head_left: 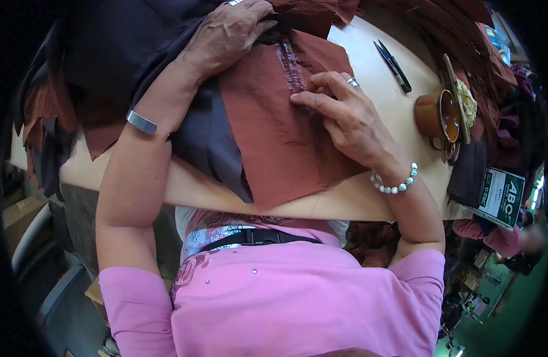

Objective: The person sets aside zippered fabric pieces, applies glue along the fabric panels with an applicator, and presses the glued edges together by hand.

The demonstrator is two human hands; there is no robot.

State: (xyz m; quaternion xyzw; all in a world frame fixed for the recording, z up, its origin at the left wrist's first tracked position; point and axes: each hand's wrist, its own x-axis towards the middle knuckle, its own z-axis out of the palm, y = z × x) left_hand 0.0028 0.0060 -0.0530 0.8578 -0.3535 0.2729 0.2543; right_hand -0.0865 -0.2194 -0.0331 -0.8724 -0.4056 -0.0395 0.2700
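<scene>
A rust-brown cloth piece (pixel 265 137) lies over dark cloth (pixel 202 137) on the pale table. A seam-like strip (pixel 290 65) with shiny whitish streaks runs down the rust piece. At the upper end of that strip, my left hand (pixel 232 35) has its fingers curled over bunched cloth; its fingertips are partly hidden. My right hand (pixel 348 116) rests lower on the strip. Its index finger is stretched out and touches the rust cloth, the other fingers bent and apart, with nothing visible held in them.
A slim black two-pronged tool (pixel 393 65), like thread snips, lies right of the cloth. Beyond it stands a brown mug (pixel 428 116) near the table's right edge. Dark and rust cloth piles (pixel 119 53) crowd the left. A green-and-white "ABC" box (pixel 500 196) sits at right.
</scene>
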